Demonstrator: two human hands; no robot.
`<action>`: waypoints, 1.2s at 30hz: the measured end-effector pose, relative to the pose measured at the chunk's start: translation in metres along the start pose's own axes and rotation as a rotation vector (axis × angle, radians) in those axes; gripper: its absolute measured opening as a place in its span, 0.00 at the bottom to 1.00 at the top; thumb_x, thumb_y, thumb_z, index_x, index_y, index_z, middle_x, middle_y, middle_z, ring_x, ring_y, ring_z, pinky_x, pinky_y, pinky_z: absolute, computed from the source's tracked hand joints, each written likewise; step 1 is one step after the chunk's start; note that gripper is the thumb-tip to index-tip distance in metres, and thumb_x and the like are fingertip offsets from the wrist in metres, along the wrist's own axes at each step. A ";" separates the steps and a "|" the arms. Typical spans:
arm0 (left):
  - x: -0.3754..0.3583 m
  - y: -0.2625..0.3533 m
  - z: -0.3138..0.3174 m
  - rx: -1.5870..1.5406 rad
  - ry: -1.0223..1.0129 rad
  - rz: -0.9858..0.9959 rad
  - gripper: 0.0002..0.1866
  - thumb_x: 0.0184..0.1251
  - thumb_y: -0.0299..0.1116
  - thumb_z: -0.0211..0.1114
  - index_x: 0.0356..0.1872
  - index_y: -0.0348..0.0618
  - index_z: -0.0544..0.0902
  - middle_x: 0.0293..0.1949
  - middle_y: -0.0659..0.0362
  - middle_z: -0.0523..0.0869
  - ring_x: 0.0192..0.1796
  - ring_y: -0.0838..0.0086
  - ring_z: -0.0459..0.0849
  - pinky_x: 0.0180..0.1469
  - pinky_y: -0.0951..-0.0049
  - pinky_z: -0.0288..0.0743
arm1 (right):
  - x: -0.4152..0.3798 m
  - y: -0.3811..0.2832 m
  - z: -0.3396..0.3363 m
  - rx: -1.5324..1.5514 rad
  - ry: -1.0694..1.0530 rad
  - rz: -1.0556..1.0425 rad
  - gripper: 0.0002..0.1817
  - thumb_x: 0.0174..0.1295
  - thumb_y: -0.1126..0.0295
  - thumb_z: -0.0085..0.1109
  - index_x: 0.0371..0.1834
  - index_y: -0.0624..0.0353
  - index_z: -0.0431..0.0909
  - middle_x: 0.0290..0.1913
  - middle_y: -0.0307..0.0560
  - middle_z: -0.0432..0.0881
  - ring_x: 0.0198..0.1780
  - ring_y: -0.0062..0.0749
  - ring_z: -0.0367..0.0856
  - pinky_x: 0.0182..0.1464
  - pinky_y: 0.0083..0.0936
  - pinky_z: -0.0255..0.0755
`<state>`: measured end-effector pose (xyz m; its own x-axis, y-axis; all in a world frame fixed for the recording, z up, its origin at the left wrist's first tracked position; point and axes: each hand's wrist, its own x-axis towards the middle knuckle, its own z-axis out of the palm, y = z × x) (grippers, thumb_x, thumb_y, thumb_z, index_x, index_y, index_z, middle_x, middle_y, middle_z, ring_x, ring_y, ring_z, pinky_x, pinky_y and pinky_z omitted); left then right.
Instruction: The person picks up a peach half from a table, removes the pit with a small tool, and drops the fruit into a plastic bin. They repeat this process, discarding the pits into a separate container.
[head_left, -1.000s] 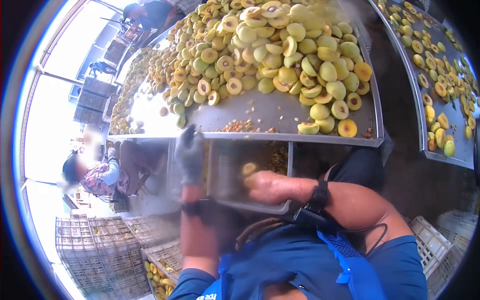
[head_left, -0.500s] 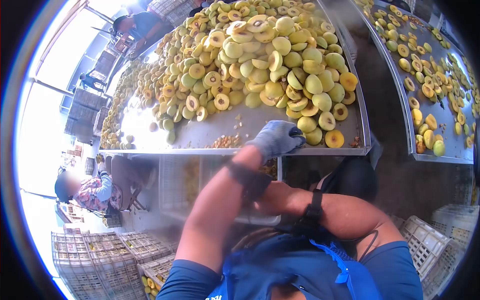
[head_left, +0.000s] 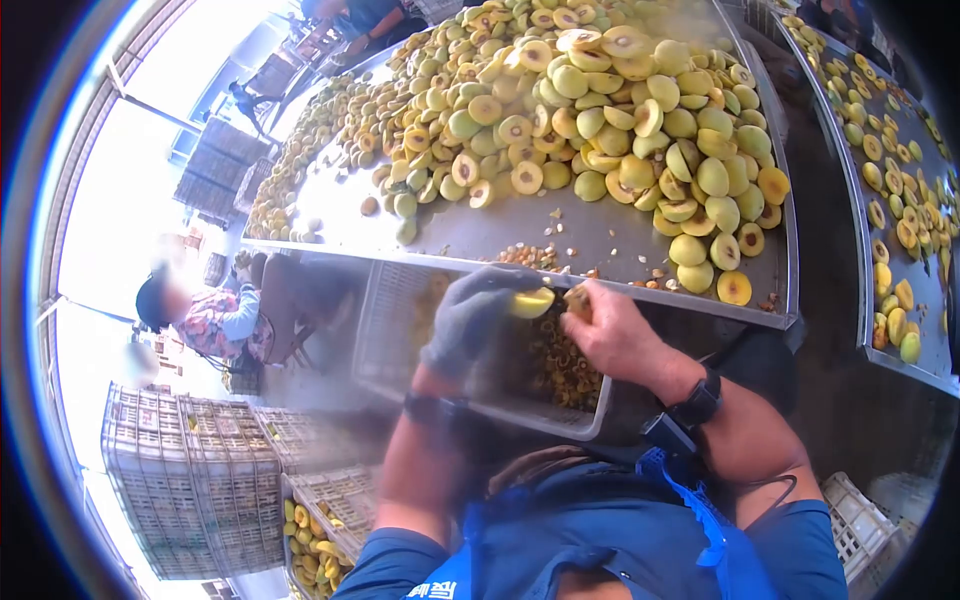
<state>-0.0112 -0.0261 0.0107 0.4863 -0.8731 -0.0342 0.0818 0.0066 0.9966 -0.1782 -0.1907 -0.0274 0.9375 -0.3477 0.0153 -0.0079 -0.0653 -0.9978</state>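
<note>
My left hand (head_left: 470,315), in a grey glove, is closed on a yellow-green fruit half (head_left: 532,302) above a crate. Close beside it on the right, my bare right hand (head_left: 618,332) is pinched around something small and brown that I cannot make out. Beneath both hands, the pale plastic crate (head_left: 590,425) holds many small brown pieces. A large heap of halved fruit (head_left: 600,120) lies on the metal table (head_left: 455,225) in front of me. Loose seeds (head_left: 530,256) are scattered near the table's front edge.
Another metal table (head_left: 868,310) with fruit halves stands to the right. A seated person (head_left: 225,315) is at the left, and other people stand farther back. Stacked crates (head_left: 190,480) fill the lower left, with a crate of fruit (head_left: 315,545) beside them. More crates (head_left: 855,515) are at the lower right.
My hands have drawn back from the table edge to above the crate and moved apart. The fruit half now shows in my left hand. The view has shifted, so the table appears farther right.
</note>
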 end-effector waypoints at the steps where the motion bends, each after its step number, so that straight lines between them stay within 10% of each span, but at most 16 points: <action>1: -0.006 -0.010 0.008 -0.128 0.082 -0.027 0.21 0.72 0.31 0.60 0.60 0.28 0.82 0.55 0.49 0.88 0.57 0.66 0.86 0.66 0.68 0.77 | 0.000 0.008 0.013 -0.065 -0.034 -0.076 0.13 0.68 0.71 0.60 0.49 0.69 0.73 0.33 0.66 0.84 0.37 0.59 0.86 0.42 0.44 0.78; 5: -0.014 -0.038 0.041 -0.464 0.346 0.080 0.22 0.75 0.33 0.58 0.64 0.30 0.79 0.58 0.50 0.86 0.57 0.68 0.86 0.61 0.71 0.80 | -0.008 0.010 0.031 -0.317 -0.091 -0.067 0.13 0.68 0.73 0.58 0.48 0.68 0.67 0.30 0.75 0.82 0.40 0.75 0.82 0.40 0.57 0.76; 9: -0.017 -0.061 0.039 0.087 0.439 0.268 0.21 0.79 0.34 0.55 0.64 0.32 0.79 0.58 0.51 0.86 0.56 0.70 0.85 0.60 0.70 0.80 | -0.012 0.006 0.033 -0.325 -0.133 -0.039 0.13 0.68 0.72 0.59 0.47 0.68 0.68 0.32 0.73 0.83 0.41 0.73 0.83 0.40 0.53 0.76; 17: -0.018 -0.046 0.049 0.207 0.510 0.320 0.16 0.79 0.30 0.56 0.55 0.29 0.84 0.52 0.52 0.88 0.55 0.71 0.85 0.60 0.69 0.77 | -0.009 -0.007 0.025 -0.177 -0.142 -0.003 0.12 0.68 0.70 0.60 0.46 0.69 0.71 0.34 0.71 0.84 0.44 0.70 0.84 0.45 0.48 0.77; 36: -0.012 -0.054 0.062 0.440 0.549 0.364 0.12 0.78 0.25 0.58 0.54 0.33 0.86 0.47 0.53 0.90 0.46 0.71 0.88 0.49 0.70 0.81 | -0.006 0.005 0.040 -0.103 -0.310 0.038 0.16 0.72 0.64 0.59 0.55 0.64 0.82 0.47 0.59 0.89 0.49 0.41 0.87 0.58 0.37 0.78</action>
<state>-0.0753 -0.0456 -0.0384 0.7854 -0.4872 0.3818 -0.4606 -0.0479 0.8863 -0.1703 -0.1517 -0.0352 0.9970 -0.0509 -0.0580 -0.0654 -0.1575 -0.9854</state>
